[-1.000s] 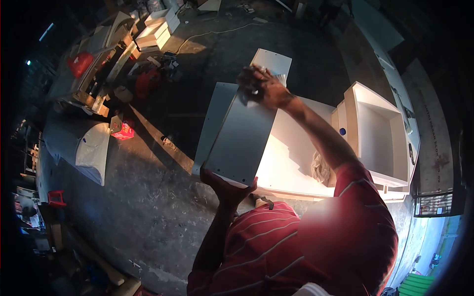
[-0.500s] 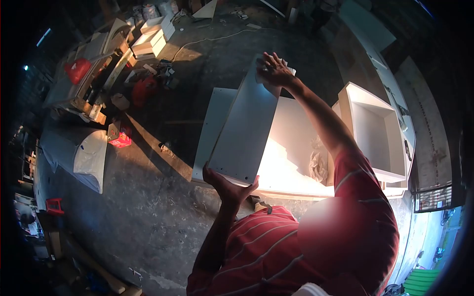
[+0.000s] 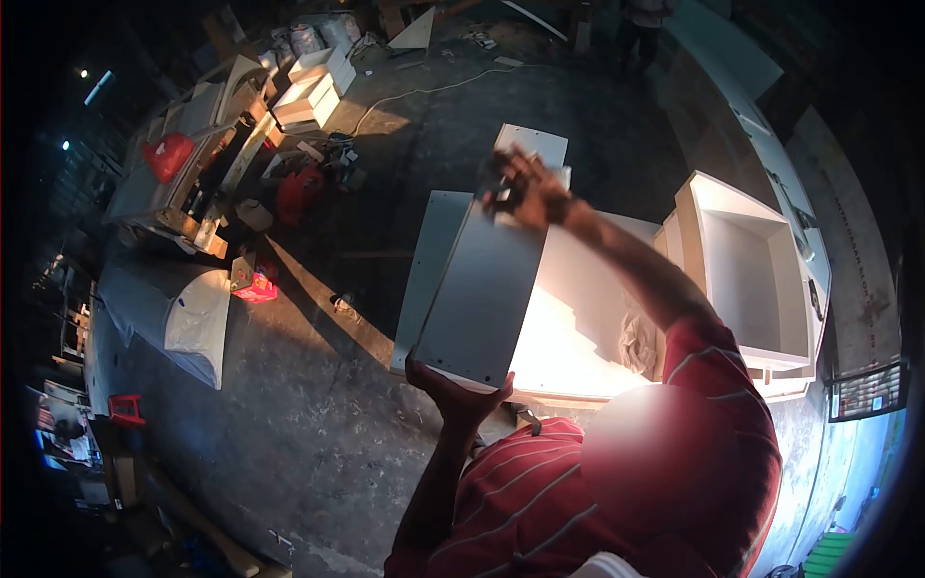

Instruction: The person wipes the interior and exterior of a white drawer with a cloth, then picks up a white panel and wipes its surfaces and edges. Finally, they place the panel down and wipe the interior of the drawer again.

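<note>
A long white panel (image 3: 487, 299) with small holes along its near end slants up before me. My left hand (image 3: 461, 393) is closed around that near end, fingers at one corner and thumb at the other. Over the panel's far part is my right hand (image 3: 530, 191), smeared by motion; I cannot tell whether the dark patch at its fingers is something held. Beneath and behind the panel lies a larger white board (image 3: 421, 275), its left strip showing. A brightly lit white surface (image 3: 568, 337) extends to the right, with a crumpled beige bag (image 3: 637, 342) on it.
An open white drawer-like box (image 3: 747, 279) stands at right. On the floor at left are a red box (image 3: 254, 281), a plastic-wrapped bundle (image 3: 198, 328) and a red stool (image 3: 126, 409). White drawers (image 3: 310, 99) are stacked farther back; a person (image 3: 643, 34) stands at the far end.
My right hand has come back from the panel's far end toward me, baring that end. My left hand keeps its grip. The whole view has shifted slightly, moving the surroundings right and down.
</note>
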{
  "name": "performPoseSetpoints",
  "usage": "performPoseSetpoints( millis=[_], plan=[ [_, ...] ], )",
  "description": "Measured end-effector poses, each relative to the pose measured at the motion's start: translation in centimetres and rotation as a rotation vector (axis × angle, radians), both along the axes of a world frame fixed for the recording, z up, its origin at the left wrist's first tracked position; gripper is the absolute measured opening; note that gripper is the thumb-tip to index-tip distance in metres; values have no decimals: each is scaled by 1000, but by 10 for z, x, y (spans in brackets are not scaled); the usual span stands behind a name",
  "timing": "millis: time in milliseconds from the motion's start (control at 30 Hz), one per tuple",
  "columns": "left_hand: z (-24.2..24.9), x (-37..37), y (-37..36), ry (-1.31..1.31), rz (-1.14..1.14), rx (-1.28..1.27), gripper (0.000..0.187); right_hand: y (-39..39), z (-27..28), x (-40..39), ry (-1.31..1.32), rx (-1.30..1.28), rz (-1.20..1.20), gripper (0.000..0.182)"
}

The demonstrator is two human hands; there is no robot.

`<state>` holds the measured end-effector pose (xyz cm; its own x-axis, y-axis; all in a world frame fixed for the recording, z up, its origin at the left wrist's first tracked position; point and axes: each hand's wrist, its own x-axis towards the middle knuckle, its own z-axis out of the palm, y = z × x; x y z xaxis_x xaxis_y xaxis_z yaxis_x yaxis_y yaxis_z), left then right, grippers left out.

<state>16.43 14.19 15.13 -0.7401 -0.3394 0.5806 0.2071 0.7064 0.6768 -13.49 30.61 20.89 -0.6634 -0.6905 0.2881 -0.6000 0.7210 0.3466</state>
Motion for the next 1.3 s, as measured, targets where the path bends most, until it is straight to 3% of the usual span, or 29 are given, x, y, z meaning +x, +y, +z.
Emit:
performPoseSetpoints(
  millis=[67, 233, 333, 400, 467, 500, 600, 633, 700, 733, 833, 900, 933, 1000, 1133, 1200, 1267, 1300],
  plan=[
    [0, 0, 1, 10, 5, -18, 120, 11, 25, -46, -265, -364, -233, 78],
    [-9, 0, 2, 65, 22, -81, 123, 14, 45, -89, -418, -434, -360, 76],
    [-2, 1, 7, 44, 36, -103, 128, 3, 40, -73, -282, -455, -363, 77],
    [-8, 0, 8, 47, 41, -81, 130, -5, 30, -53, -195, -368, -279, 79],
    [-11, -2, 8, 56, 39, -52, 132, -13, -2, -24, 41, -322, -36, 69],
    [-12, -1, 7, 40, 25, -54, 134, -27, 16, 15, -69, -401, -51, 70],
    [-16, -3, 6, 62, 9, -74, 138, -42, 16, 87, 165, -364, 189, 71],
    [-18, -3, 6, 90, 6, -98, 140, -42, 15, 109, 117, -475, 326, 67],
    [-22, -2, 4, 94, 14, -116, 139, -46, 30, 168, -137, -521, 384, 65],
    [-24, -2, 4, 98, 24, -132, 139, -46, 44, 190, -211, -433, 405, 62],
    [-24, -4, 0, 100, -32, -104, 138, -43, 50, 208, -306, -381, 462, 55],
    [-24, -5, 4, 95, -13, -138, 138, -40, 39, 195, -491, -502, 521, 49],
    [-23, -6, 4, 93, 46, -175, 137, -42, 23, 186, -369, -470, 512, 44],
    [-23, -6, 4, 88, 40, -186, 137, -42, 33, 184, -540, -386, 202, 35],
    [-19, -10, 4, 66, 38, -166, 134, -49, 60, 165, -573, -1393, 400, 22],
    [-16, -12, 6, 77, 48, -116, 133, -51, 96, 167, -983, -1885, 507, 24],
    [-17, -13, 6, 95, 47, -147, 133, -49, 108, 167, -1162, -1967, 592, 36],
    [-18, -13, 6, 76, 49, -142, 133, -50, 102, 162, -1105, -1887, 597, 29]
  ],
)
